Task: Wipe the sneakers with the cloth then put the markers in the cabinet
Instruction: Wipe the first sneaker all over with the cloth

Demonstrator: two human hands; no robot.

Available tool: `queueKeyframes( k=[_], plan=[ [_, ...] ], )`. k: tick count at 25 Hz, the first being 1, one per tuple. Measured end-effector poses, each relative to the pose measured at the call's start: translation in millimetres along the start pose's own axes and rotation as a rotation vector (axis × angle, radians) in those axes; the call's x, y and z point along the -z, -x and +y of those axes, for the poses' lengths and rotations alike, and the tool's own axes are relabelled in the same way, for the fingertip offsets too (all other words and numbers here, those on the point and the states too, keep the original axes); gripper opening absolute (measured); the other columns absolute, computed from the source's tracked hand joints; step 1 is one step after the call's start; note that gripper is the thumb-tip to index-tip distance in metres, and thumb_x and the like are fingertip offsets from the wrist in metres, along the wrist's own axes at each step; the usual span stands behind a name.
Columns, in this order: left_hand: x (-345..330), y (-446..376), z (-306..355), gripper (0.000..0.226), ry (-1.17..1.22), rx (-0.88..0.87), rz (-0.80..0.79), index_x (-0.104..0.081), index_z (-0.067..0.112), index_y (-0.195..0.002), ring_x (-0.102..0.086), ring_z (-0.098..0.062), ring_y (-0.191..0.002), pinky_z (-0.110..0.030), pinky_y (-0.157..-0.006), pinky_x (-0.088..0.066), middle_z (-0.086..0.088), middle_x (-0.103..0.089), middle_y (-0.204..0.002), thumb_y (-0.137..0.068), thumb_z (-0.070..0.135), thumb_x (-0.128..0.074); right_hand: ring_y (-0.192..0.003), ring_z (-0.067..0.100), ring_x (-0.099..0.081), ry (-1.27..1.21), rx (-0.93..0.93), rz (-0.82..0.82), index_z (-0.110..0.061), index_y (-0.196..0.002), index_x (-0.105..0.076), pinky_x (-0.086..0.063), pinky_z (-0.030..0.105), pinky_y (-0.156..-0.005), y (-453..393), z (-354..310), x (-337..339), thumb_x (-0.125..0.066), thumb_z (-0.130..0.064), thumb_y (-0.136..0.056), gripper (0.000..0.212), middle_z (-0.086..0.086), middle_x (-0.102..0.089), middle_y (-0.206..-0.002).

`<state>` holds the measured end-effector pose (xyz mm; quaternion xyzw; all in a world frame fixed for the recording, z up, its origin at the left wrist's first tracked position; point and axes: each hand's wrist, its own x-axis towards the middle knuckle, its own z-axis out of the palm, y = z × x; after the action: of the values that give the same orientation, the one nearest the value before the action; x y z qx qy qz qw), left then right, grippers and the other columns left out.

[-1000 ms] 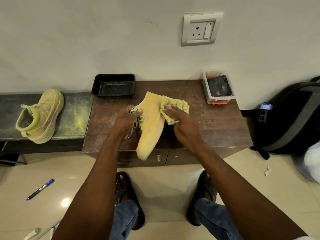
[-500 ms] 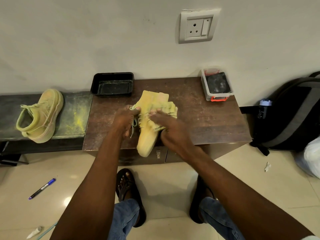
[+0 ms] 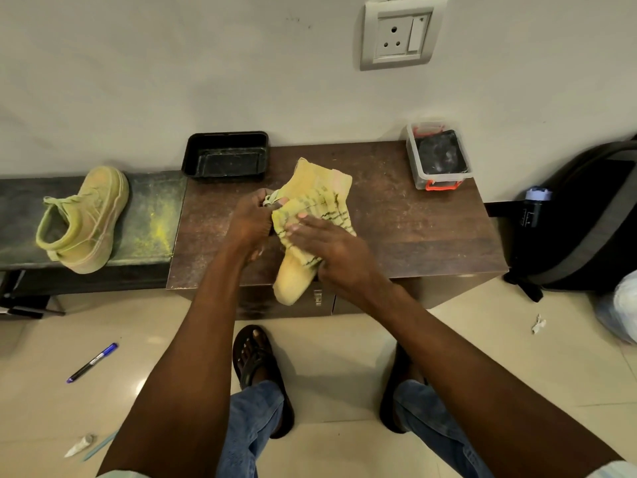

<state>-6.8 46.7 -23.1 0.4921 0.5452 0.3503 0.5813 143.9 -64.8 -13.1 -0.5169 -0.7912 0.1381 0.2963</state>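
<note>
A yellow sneaker [image 3: 293, 281] lies tilted over the front edge of the brown cabinet [image 3: 413, 229]. My left hand [image 3: 250, 222] grips it at the laces. My right hand [image 3: 331, 250] presses a yellow striped cloth [image 3: 320, 205] flat against the sneaker's side, fingers nearly straight. The cloth covers most of the shoe's upper part. A second yellow-green sneaker [image 3: 86, 219] stands on the low dark bench [image 3: 151, 215] at the left. A blue marker [image 3: 92, 362] lies on the tiled floor at the lower left.
A black tray [image 3: 225, 157] and a clear plastic box [image 3: 437, 157] stand at the cabinet's back. A dark backpack [image 3: 586, 219] leans at the right. Small bits of litter [image 3: 80, 445] lie on the floor. My sandalled feet stand before the cabinet.
My right hand has slid the cloth leftward and down across the sneaker, from the shoe's right edge onto its middle. My left hand keeps its grip at the laces.
</note>
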Motion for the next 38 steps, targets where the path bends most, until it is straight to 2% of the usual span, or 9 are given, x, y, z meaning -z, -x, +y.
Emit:
queueKeyframes(
  k=[4,8,14,18,22,23,28,33,38],
  plan=[
    [3,9,5,0.006,-0.082,-0.097,-0.099,-0.058,0.006,-0.088,-0.047,-0.013,-0.058,-0.027,-0.051,-0.038,-0.005,-0.053,-0.07,-0.092,0.01,-0.059,-0.14,0.02,-0.033,-0.076,-0.431,0.255,-0.006,-0.135,-0.051,-0.032,0.042,-0.114,7,34,11,-0.034,0.002,-0.067,0.07,0.008,-0.045,-0.144],
    [3,8,5,0.017,-0.171,-0.183,-0.166,-0.061,0.014,-0.084,-0.047,-0.009,-0.056,-0.026,-0.051,-0.039,-0.003,-0.055,-0.069,-0.09,-0.001,-0.055,-0.133,0.026,-0.043,0.065,-0.019,0.056,-0.003,-0.126,-0.059,-0.035,0.039,-0.111,-1,5,1,-0.049,0.006,-0.069,0.058,0.011,-0.056,-0.134],
    [-10,8,12,0.011,-0.257,-0.27,-0.242,-0.061,0.023,-0.079,-0.05,-0.011,-0.065,-0.03,-0.061,-0.04,0.001,-0.056,-0.072,-0.089,0.018,-0.063,-0.138,0.029,-0.036,-0.047,-0.441,0.33,-0.002,-0.13,-0.055,-0.033,0.046,-0.112,0,37,19,-0.037,-0.002,-0.076,0.057,0.013,-0.051,-0.139],
    [-8,2,10,0.018,-0.273,-0.272,-0.235,-0.061,0.022,-0.079,-0.05,-0.014,-0.064,-0.033,-0.06,-0.041,0.0,-0.057,-0.071,-0.09,0.008,-0.061,-0.132,0.025,-0.045,0.053,-0.082,0.11,-0.005,-0.124,-0.06,-0.031,0.035,-0.112,-4,19,8,-0.036,0.002,-0.071,0.059,0.01,-0.058,-0.132],
    [-12,8,11,0.014,-0.275,-0.242,-0.228,-0.06,0.021,-0.08,-0.048,-0.009,-0.062,-0.028,-0.058,-0.039,0.003,-0.054,-0.07,-0.092,0.016,-0.062,-0.126,0.022,-0.051,-0.256,-0.718,0.363,-0.011,-0.129,-0.059,-0.037,0.032,-0.109,5,58,28,-0.037,0.015,-0.072,0.066,0.007,-0.058,-0.133],
    [-13,8,11,0.012,-0.284,-0.243,-0.23,-0.059,0.019,-0.081,-0.049,-0.01,-0.064,-0.028,-0.06,-0.04,0.002,-0.054,-0.072,-0.092,0.015,-0.062,-0.127,0.022,-0.051,-0.239,-0.753,0.373,-0.011,-0.129,-0.059,-0.037,0.029,-0.109,8,54,28,-0.036,0.012,-0.071,0.066,0.006,-0.057,-0.133],
    [-6,-1,4,0.009,-0.294,-0.243,-0.226,-0.06,0.006,-0.088,-0.046,-0.018,-0.067,-0.034,-0.062,-0.038,-0.007,-0.054,-0.075,-0.092,0.014,-0.061,-0.132,0.016,-0.042,-0.007,-0.137,0.146,-0.008,-0.129,-0.057,-0.032,0.029,-0.111,5,20,8,-0.033,0.002,-0.073,0.062,0.006,-0.055,-0.136],
    [-3,-3,1,0.01,-0.272,-0.183,-0.215,-0.061,0.021,-0.081,-0.049,-0.018,-0.068,-0.034,-0.063,-0.039,-0.004,-0.056,-0.076,-0.091,0.019,-0.063,-0.119,0.019,-0.054,-0.289,-0.744,0.375,-0.01,-0.131,-0.057,-0.039,0.029,-0.106,9,57,21,-0.04,0.012,-0.072,0.065,0.004,-0.058,-0.128],
    [-5,-5,-2,0.007,-0.225,-0.2,-0.186,-0.061,0.005,-0.084,-0.051,-0.019,-0.068,-0.031,-0.061,-0.042,-0.013,-0.058,-0.078,-0.078,0.006,-0.062,-0.131,0.018,-0.044,-0.247,-0.197,0.06,-0.006,-0.128,-0.058,-0.031,0.035,-0.115,-4,-6,0,-0.042,0.014,-0.069,0.064,0.011,-0.054,-0.137]
  ],
)
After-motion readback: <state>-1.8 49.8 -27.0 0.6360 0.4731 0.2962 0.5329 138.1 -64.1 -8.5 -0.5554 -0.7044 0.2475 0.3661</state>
